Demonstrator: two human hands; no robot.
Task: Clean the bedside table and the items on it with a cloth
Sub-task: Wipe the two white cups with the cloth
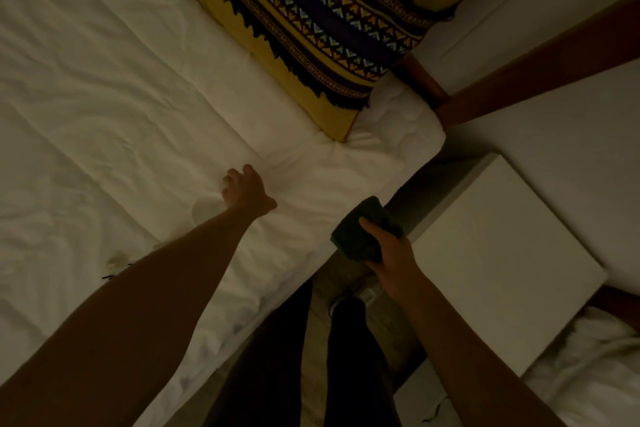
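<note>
A: Where's your cloth (pixel 367 229)?

B: In your right hand (pixel 391 253), a dark folded wad with your fingers and thumb wrapped round it. You hold it over the dim gap between the bed (pixel 138 107) and the table (pixel 498 260), just beside the table's near-left edge.

A: And the table?

B: A plain white top, seen at an angle, right of the cloth. Its edges show clean on 3 sides; the far side meets a white wall panel with a wooden rail (pixel 540 69) across it.

A: What's around you?

B: 1 rumpled white bed fills the left. A yellow cushion (pixel 311 21) with a patterned, fringed band lies at its head. More white bedding (pixel 588 374) shows at the lower right.

A: My left hand (pixel 246 191)?

B: Stretched out over the sheet, fingers curled down, next to a pale round thing (pixel 206 208) too dim to name. I can't tell if you're gripping it.

A: Room to move?

B: Your dark-trousered legs (pixel 311 357) stand in the narrow strip of floor (pixel 346 274) between bed and table.
</note>
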